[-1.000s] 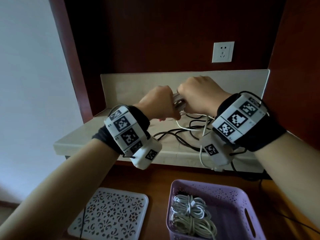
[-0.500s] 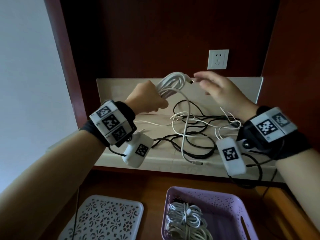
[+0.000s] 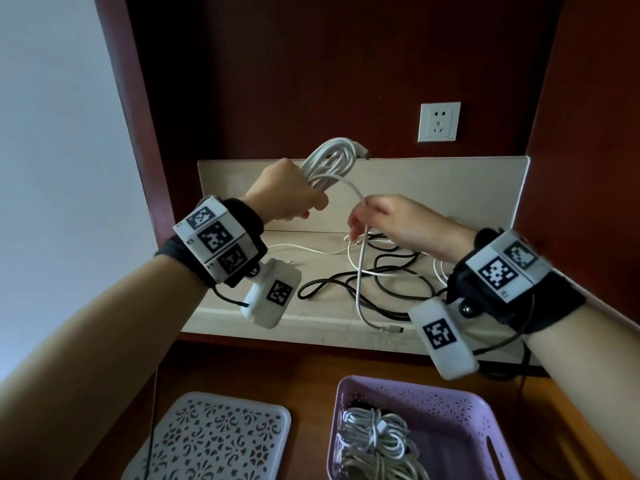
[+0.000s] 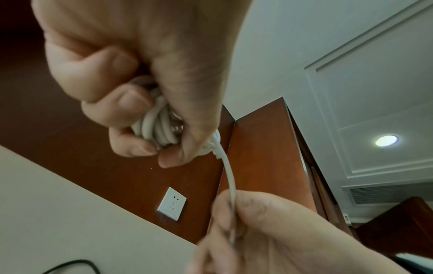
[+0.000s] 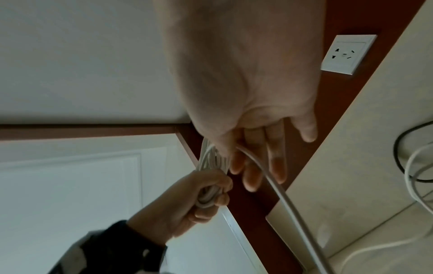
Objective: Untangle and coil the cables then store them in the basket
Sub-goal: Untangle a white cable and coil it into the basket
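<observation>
Above the shelf (image 3: 242,315), the left hand (image 3: 289,195) clenches a coiled white cable (image 3: 330,161). The right hand (image 3: 388,223) pinches its loose tail. Below the shelf sits a basket (image 3: 450,403).

A home room, likely a bedroom: a dark red-brown wooden alcove (image 3: 311,64) with a beige stone shelf (image 3: 311,320), a white wall socket (image 3: 439,121), a panelled white door (image 5: 70,185) and a recessed ceiling lamp (image 4: 386,140).

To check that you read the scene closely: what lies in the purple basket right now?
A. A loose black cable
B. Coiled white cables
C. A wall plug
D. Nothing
B: the head view shows a bundle of coiled white cables lying inside the purple basket.
</observation>
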Demonstrator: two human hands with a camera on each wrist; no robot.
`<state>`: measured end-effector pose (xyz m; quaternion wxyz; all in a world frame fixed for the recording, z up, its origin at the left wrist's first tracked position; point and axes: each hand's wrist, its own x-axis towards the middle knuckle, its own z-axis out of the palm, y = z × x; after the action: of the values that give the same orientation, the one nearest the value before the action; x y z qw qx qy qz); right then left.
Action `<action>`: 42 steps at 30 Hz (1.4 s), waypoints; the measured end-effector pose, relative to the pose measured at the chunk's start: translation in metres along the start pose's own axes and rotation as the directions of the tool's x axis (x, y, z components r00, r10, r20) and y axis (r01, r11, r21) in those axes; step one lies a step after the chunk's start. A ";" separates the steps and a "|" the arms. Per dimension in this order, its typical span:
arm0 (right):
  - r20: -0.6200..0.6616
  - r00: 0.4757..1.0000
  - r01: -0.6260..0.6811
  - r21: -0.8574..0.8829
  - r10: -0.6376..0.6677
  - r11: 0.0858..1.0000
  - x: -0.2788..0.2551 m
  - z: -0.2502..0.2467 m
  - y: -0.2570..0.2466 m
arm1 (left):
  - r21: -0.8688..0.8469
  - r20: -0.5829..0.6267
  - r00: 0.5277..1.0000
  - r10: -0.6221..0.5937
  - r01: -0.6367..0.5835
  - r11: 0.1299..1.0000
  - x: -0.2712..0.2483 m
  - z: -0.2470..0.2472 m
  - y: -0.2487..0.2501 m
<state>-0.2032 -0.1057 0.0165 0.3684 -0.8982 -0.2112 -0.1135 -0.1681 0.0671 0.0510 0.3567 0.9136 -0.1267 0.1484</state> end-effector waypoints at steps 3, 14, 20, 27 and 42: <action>-0.047 0.998 0.055 0.100 -0.051 0.993 -0.001 0.005 0.002 | 0.022 -0.014 1.000 -0.023 0.023 0.999 0.001 -0.004 -0.008; 0.092 0.996 0.033 -0.218 -0.013 0.975 0.007 -0.011 0.020 | -0.292 0.346 0.887 0.306 -0.208 0.933 -0.023 -0.022 -0.022; 0.079 0.997 0.031 -0.365 -0.002 0.931 0.022 -0.019 0.002 | 0.355 0.646 0.760 0.066 -0.376 0.856 -0.026 0.002 -0.012; -0.022 0.997 0.070 -0.168 -0.074 0.983 0.010 0.009 -0.023 | 0.433 0.547 0.831 -0.098 -0.181 0.883 -0.013 0.014 -0.021; 0.281 0.957 0.077 -0.004 -0.072 0.997 -0.009 0.047 0.031 | 0.119 0.579 0.809 0.103 -0.208 0.971 -0.017 -0.003 -0.017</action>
<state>-0.1944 -0.0944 -0.0388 0.3236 -0.8993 -0.2941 -0.0004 -0.1787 0.0835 0.0357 0.2069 0.9304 -0.2883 -0.0915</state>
